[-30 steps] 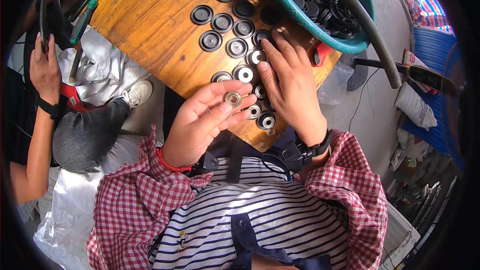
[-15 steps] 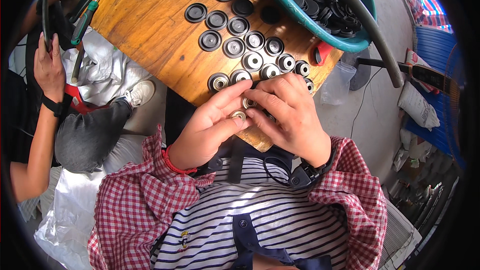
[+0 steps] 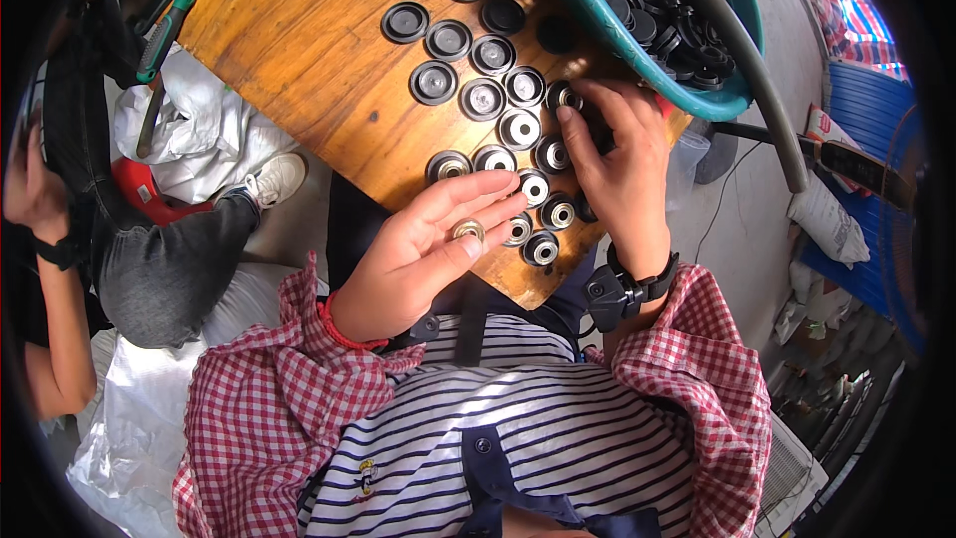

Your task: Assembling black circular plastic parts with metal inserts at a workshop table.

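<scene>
A small metal ring (image 3: pixel 466 229) sits in the person's left hand (image 3: pixel 408 251), above the near corner of the wooden table (image 3: pixel 299 65). Being round, it has no long side to point anywhere; its hole faces upward at a slant, so the ring shows as a narrowed oval, and the thumb tip covers part of its lower right edge. It lies at the finger end of that hand, left of and nearer the body than the right hand (image 3: pixel 632 164), well apart from it.

The left hand is turned partly palm up, thumb pinching the ring against the fingers, which reach out toward the right. The right hand is palm down with its fingers bent; thumb and forefinger touch the edge of a black disc (image 3: pixel 565 97) farther up the table. Whether they grip it or only press on it cannot be told.

Between and around the hands stand black discs with metal centres (image 3: pixel 520 129), their round faces upward. Beyond them, plain black discs (image 3: pixel 405 22) lie flat in loose rows. At the upper right, a teal basin (image 3: pixel 637 70) holds a heap of black pieces, and a grey curved bar (image 3: pixel 747 60) crosses its rim. At far left appears a co-worker's hand (image 3: pixel 38 189), near a green-handled tool (image 3: pixel 167 35).
</scene>
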Demonstrator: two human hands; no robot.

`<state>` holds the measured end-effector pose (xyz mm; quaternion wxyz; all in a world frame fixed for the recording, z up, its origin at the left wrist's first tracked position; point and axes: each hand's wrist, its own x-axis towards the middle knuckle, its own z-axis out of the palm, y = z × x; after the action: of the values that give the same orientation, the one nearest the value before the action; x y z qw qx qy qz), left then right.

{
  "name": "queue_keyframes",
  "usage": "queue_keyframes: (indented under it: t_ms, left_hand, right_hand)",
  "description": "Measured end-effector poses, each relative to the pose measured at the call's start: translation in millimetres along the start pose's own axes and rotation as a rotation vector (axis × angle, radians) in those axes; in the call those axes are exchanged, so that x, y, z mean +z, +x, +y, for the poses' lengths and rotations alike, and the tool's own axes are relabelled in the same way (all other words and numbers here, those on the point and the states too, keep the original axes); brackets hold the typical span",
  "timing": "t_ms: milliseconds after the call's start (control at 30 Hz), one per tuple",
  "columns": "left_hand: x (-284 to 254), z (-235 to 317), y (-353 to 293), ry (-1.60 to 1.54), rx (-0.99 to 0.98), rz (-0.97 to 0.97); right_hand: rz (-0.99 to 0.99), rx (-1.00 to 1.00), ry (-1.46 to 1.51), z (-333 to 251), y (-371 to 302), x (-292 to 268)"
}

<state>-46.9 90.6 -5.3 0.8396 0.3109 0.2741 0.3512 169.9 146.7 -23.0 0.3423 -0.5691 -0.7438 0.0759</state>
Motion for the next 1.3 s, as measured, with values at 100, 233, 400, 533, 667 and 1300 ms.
queue_keyframes:
  t_ms: [100, 233, 400, 533, 667, 1300]
  left_hand:
    - [1.0, -2.4, -0.3, 0.010, 0.008, 0.001]
    - [4.5, -4.8, 0.0, 0.005, 0.018, 0.005]
    - [4.6, -3.4, 1.0, -0.074, 0.055, 0.017]
    - [-1.9, -1.2, -0.2, -0.093, 0.116, 0.015]
    - [-3.1, 1.0, -1.3, -0.106, 0.133, 0.015]
    - [-49.7, -22.2, 6.5, 1.784, 1.054, 0.451]
  right_hand:
    - [-0.010, 0.019, -0.012, -1.0, -1.4, -1.7]
    - [-0.008, -0.005, -0.044, 1.7, -3.8, -0.6]
    - [-0.030, -0.010, -0.096, -6.2, -3.0, -0.6]
    - [-0.180, -0.271, 0.236, -43.2, -6.5, -19.2]
    - [-0.277, -0.402, 0.237, -59.3, -11.7, -6.0]
    - [-0.083, -0.021, 0.032, -27.5, 13.6, -2.5]
